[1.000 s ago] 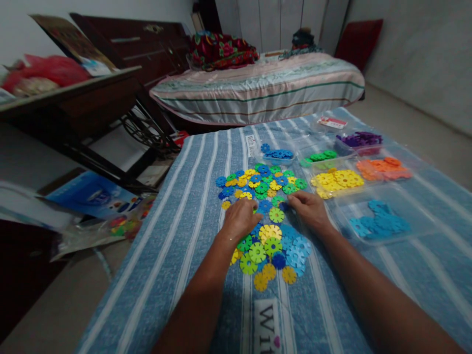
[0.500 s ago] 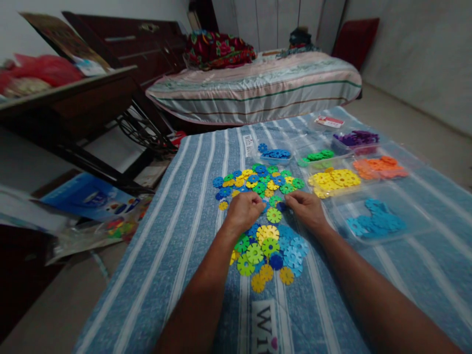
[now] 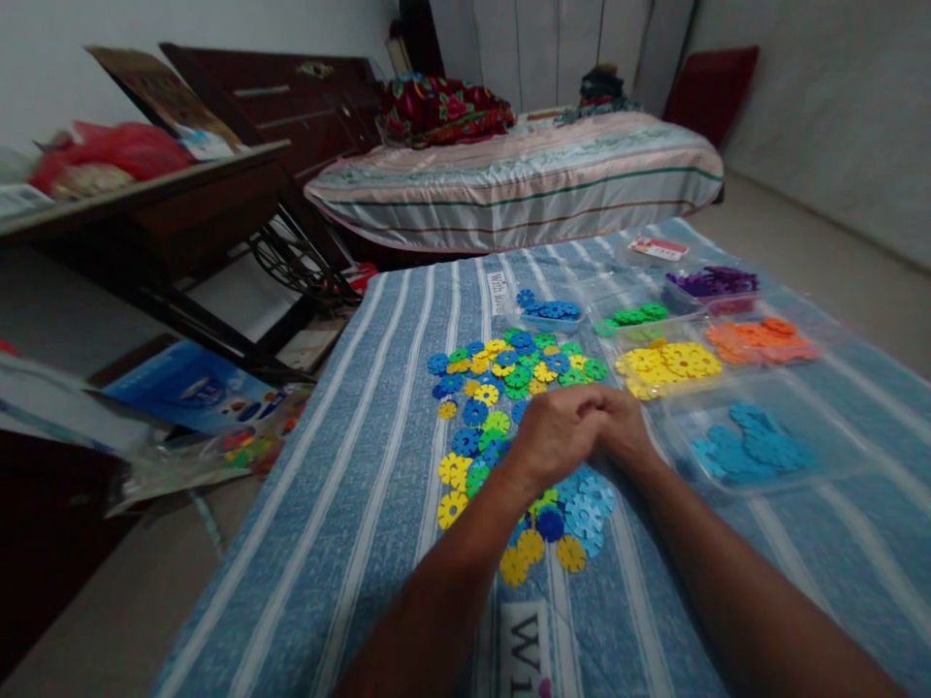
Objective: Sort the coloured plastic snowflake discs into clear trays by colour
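Observation:
My left hand (image 3: pixel 559 431) and my right hand (image 3: pixel 620 423) meet over a spread of notched plastic discs, their fingertips together. Both have curled, closed fingers, and whatever is between them is hidden. Beyond the hands lie mixed blue, green and yellow discs (image 3: pixel 517 377). Under and nearer than my left hand are yellow discs (image 3: pixel 452 508), a dark blue disc (image 3: pixel 551 524) and light blue discs (image 3: pixel 588 512). To the right of my right hand stands a clear tray of teal-blue discs (image 3: pixel 756 446).
Further clear trays hold yellow discs (image 3: pixel 673 364), orange discs (image 3: pixel 760 339), purple discs (image 3: pixel 717 282), green discs (image 3: pixel 636 315) and blue discs (image 3: pixel 551 310). All rest on a striped blue cloth (image 3: pixel 349 465). Behind is a bed (image 3: pixel 524 184); a wooden table (image 3: pixel 160 189) stands left.
My hands were apart, each pinched above the discs. My left hand has moved right and they now touch. The view has shifted slightly.

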Demonstrator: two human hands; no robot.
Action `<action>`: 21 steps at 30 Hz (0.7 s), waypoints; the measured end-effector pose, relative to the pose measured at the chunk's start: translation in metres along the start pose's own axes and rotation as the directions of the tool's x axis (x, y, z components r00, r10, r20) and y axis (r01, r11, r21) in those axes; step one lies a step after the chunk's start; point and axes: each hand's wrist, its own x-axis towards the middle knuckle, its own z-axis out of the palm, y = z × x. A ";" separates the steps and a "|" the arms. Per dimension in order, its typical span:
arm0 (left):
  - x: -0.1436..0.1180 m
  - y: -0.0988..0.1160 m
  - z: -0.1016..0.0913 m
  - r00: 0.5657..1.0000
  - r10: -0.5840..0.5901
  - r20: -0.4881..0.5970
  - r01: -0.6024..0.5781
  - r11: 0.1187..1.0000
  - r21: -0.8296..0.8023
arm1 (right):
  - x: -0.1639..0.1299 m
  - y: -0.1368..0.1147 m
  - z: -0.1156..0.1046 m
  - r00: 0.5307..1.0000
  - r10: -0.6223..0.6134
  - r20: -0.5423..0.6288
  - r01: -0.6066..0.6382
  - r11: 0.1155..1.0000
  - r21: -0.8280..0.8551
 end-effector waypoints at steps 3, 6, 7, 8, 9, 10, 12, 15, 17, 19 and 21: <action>-0.008 -0.037 -0.019 0.982 -0.157 -0.105 0.173 0.969 0.173 | 0.000 -0.003 0.001 0.999 0.027 -0.040 -0.029 0.999 -0.037; -0.011 -0.061 -0.032 0.955 -0.248 -0.160 0.290 0.891 0.349 | 0.002 -0.002 0.004 0.999 0.029 -0.042 -0.031 0.998 -0.053; -0.011 -0.065 -0.034 0.951 -0.263 -0.162 0.307 0.862 0.404 | 0.002 -0.001 0.004 0.999 0.025 -0.039 -0.027 0.998 -0.056; -0.011 -0.067 -0.035 0.949 -0.272 -0.159 0.315 0.833 0.454 | 0.002 0.000 0.005 0.999 0.022 -0.037 -0.024 0.998 -0.060; -0.010 -0.068 -0.036 0.949 -0.279 -0.149 0.315 0.808 0.498 | 0.002 0.000 0.005 0.999 0.022 -0.035 -0.024 0.998 -0.062; -0.010 -0.068 -0.036 0.950 -0.284 -0.133 0.310 0.786 0.535 | 0.002 0.001 0.005 0.999 0.023 -0.037 -0.025 0.998 -0.062; -0.008 -0.067 -0.034 0.950 -0.296 -0.094 0.293 0.756 0.585 | 0.001 0.001 0.005 0.999 0.028 -0.042 -0.030 0.998 -0.059; -0.005 -0.066 -0.033 0.946 -0.320 -0.051 0.284 0.741 0.609 | 0.001 0.000 0.005 0.999 0.032 -0.041 -0.034 0.998 -0.052; -0.003 -0.067 -0.032 0.943 -0.331 -0.046 0.291 0.745 0.600 | 0.001 -0.001 0.005 0.999 0.031 -0.038 -0.033 0.998 -0.055; 0.000 -0.069 -0.033 0.940 -0.336 -0.064 0.311 0.759 0.572 | 0.001 -0.002 0.005 0.999 0.025 -0.042 -0.028 0.998 -0.061; 0.001 -0.071 -0.034 0.935 -0.343 -0.090 0.340 0.793 0.506 | 0.001 -0.002 0.006 0.999 0.019 -0.050 -0.023 0.997 -0.067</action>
